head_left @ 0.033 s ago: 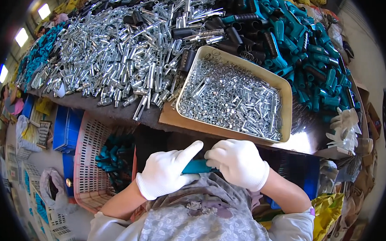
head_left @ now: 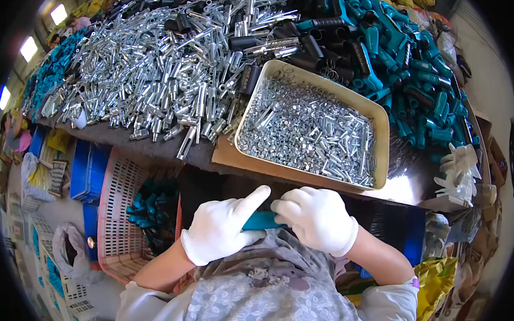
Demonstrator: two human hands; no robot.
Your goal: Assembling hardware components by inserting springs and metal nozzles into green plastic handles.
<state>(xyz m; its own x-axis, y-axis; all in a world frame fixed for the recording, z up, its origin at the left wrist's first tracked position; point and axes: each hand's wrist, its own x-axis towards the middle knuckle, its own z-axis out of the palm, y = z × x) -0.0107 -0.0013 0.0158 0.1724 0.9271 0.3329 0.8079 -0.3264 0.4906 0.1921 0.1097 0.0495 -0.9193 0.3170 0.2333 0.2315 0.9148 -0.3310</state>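
Observation:
Just in front of my apron, my left hand (head_left: 221, 229) in a white glove is closed round a teal plastic handle (head_left: 260, 220), with one finger stretched out above it. My gloved right hand (head_left: 315, 219) has its fingers curled together over the handle's right end. What the right fingertips pinch there is hidden beneath them. Beyond both hands, a cream tray (head_left: 384, 150) of small metal pins, nuts and springs sits on brown cardboard (head_left: 228, 157) at the table's near edge.
Shiny metal tubes (head_left: 169, 73) heap across the table's left and middle. Teal and black handles (head_left: 389, 54) pile up at the right, near spare white gloves (head_left: 458, 170). Left of my lap stands a pink basket (head_left: 120, 205) with teal parts, beside blue crates (head_left: 92, 172).

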